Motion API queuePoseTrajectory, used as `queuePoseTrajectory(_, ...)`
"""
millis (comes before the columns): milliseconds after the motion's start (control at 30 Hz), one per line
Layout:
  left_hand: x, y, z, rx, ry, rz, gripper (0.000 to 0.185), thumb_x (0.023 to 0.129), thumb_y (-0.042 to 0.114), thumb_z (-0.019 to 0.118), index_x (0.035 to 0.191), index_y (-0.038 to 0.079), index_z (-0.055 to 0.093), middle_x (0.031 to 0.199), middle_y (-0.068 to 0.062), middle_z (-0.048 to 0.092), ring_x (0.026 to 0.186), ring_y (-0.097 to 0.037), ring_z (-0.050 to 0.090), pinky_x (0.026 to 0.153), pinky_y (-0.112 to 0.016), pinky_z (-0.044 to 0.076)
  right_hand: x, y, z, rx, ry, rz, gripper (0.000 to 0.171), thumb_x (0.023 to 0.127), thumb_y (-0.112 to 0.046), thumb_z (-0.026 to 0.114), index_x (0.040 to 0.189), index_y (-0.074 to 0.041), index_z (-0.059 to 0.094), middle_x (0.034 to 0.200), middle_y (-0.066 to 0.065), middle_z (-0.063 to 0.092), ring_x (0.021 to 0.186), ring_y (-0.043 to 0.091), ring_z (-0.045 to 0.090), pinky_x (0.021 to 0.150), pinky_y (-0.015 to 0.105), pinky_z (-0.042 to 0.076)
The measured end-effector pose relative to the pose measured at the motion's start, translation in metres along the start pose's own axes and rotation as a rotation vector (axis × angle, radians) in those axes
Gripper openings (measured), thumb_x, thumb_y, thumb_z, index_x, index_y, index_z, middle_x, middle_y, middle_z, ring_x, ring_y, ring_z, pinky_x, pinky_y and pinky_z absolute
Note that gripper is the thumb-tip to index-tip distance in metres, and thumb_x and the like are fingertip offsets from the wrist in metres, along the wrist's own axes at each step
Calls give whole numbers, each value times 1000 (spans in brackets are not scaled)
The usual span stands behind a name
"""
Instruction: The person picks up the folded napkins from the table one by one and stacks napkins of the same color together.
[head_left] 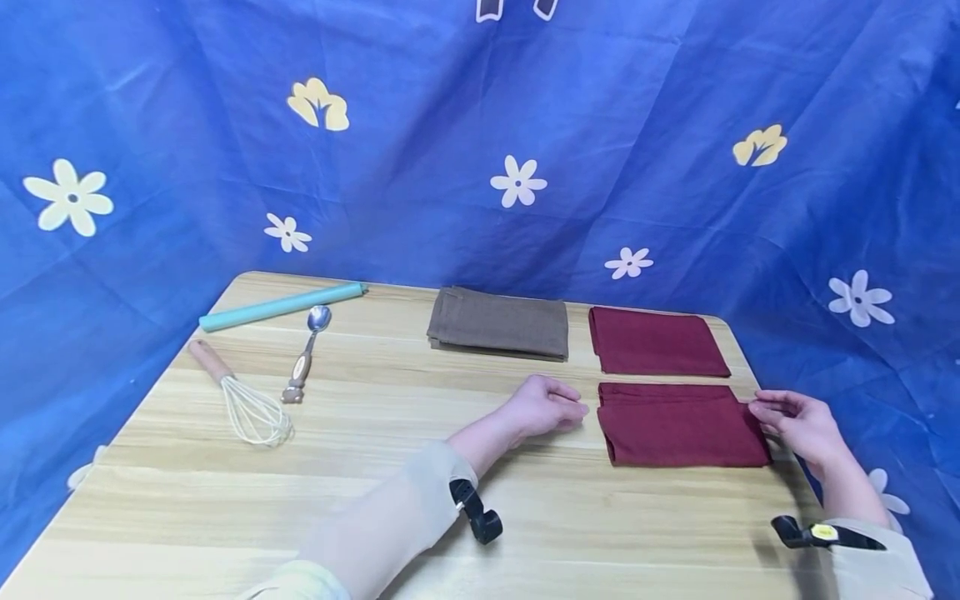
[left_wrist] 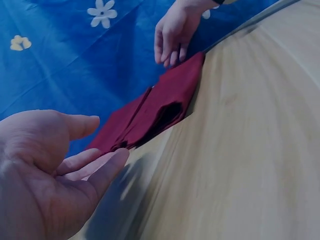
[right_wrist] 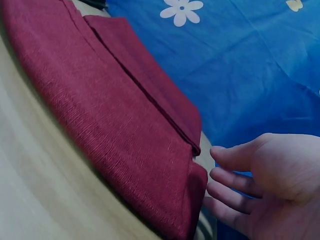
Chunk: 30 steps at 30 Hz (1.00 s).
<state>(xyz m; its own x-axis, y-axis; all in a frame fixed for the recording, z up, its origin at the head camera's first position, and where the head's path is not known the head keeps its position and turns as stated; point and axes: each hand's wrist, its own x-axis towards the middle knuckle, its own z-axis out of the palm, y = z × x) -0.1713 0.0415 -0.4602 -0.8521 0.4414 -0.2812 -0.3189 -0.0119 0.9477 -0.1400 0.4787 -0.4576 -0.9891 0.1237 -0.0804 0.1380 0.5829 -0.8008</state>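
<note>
A folded maroon cloth (head_left: pixel 682 429) lies near the table's right side, with a second folded maroon cloth (head_left: pixel 660 343) just behind it. My left hand (head_left: pixel 543 406) is held just off the front cloth's left edge, thumb and fingers relaxed and apart, holding nothing. On the opposite side, my right hand (head_left: pixel 802 425) has its fingertips right at the cloth's right edge. In the right wrist view the thumb and fingers of that right hand (right_wrist: pixel 270 185) are spread beside the cloth's folded end (right_wrist: pixel 192 195) without pinching it.
Folded brown cloths (head_left: pixel 498 323) lie at the back middle of the wooden table (head_left: pixel 375 383). To the left are a teal rod (head_left: pixel 281 307), a spoon (head_left: pixel 303 358) and a whisk (head_left: pixel 251 408). A blue flowered curtain (head_left: pixel 420 125) hangs behind the table.
</note>
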Motion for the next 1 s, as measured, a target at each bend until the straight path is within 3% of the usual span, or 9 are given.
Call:
queuePoseTrajectory(100, 1, -1, 8, 11, 0, -7, 40, 92, 0, 80, 124, -16, 65, 98, -17, 77, 98, -29, 76, 88, -38, 64, 0, 2, 3, -33, 6, 3, 51, 104, -13, 70, 138, 21, 51, 107, 7, 75, 87, -3, 68, 73, 19, 61)
queuePoseTrajectory(300, 4, -6, 19, -28, 9, -22, 36, 91, -4, 79, 121, -19, 65, 95, -18, 76, 99, -33, 76, 88, -40, 64, 0, 3, 8, -133, 17, 7, 55, 102, -20, 74, 137, 18, 55, 122, 29, 68, 85, -8, 58, 67, 15, 56)
queuePoseTrajectory(433, 9, -8, 24, -37, 33, -21, 35, 91, -5, 79, 120, -19, 65, 96, -19, 75, 99, -34, 76, 87, -39, 64, 1, 3, 9, -146, 1, 14, 59, 102, -22, 75, 140, 17, 52, 124, 33, 67, 85, -6, 56, 64, 18, 52)
queuePoseTrajectory(533, 12, -8, 27, -45, 40, -23, 35, 92, -5, 78, 121, -19, 64, 98, -20, 75, 99, -34, 76, 87, -39, 64, 1, 3, 10, -132, -3, 30, 63, 100, -21, 77, 142, 18, 49, 127, 36, 65, 88, -8, 54, 66, 14, 50)
queuePoseTrajectory(667, 16, -9, 33, -38, 28, -27, 37, 93, -4, 78, 123, -18, 63, 98, -19, 76, 98, -31, 76, 85, -39, 65, 2, 3, 12, -75, -17, 64, 69, 99, -18, 78, 146, 20, 43, 121, 28, 70, 88, -11, 56, 72, 9, 51)
queuePoseTrajectory(800, 21, -10, 37, -49, 21, -36, 43, 93, -3, 78, 129, -20, 59, 101, -18, 75, 97, -31, 76, 84, -39, 65, 4, 4, 13, 18, -60, 97, 70, 100, -14, 77, 147, 22, 39, 106, 5, 75, 84, -4, 64, 71, 17, 58)
queuePoseTrajectory(867, 22, -9, 40, -73, 21, -53, 48, 94, -3, 78, 132, -22, 56, 103, -19, 74, 99, -33, 76, 85, -39, 65, 4, 5, 12, 42, -80, 105, 69, 100, -12, 77, 145, 24, 40, 103, 1, 75, 83, -1, 65, 71, 20, 59)
queuePoseTrajectory(1000, 25, -6, 49, -100, 17, -88, 53, 94, -4, 77, 134, -25, 51, 110, -20, 69, 104, -34, 75, 86, -37, 64, 5, 8, 10, 24, -124, 111, 66, 101, -14, 76, 141, 26, 42, 109, 8, 73, 85, 0, 65, 73, 20, 59)
